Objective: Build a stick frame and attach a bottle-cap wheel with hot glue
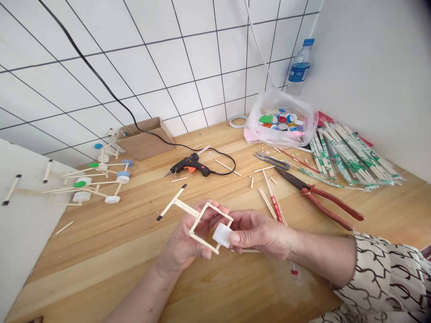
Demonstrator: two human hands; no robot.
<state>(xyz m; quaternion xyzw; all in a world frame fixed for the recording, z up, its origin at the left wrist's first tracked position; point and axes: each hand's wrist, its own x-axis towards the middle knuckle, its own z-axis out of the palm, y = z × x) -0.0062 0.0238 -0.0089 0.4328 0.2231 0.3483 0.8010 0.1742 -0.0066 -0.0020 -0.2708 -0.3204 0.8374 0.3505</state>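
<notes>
My left hand [183, 242] is closed around a small frame of wooden sticks [198, 213], a square with a stem and a crossbar. Black tips cap the crossbar, which points up and left. Between thumb and fingers my right hand [257, 234] pinches a white square piece [222, 235] against the right side of the square. Whether that piece is fixed to the stick cannot be seen. Behind my hands lies a black glue gun [189, 165] with an orange trigger. Long-nose pliers [316, 197] with red handles rest beyond my right hand.
Stick-and-bottle-cap models [97, 179] stand at the left, beside a cardboard box [144, 139]. At the back are a plastic bag [252, 121] of bottle caps, a water bottle [299, 69] and a tape roll [237, 121]. Wrapped chopsticks [353, 154] and thread snips [272, 160] lie at right.
</notes>
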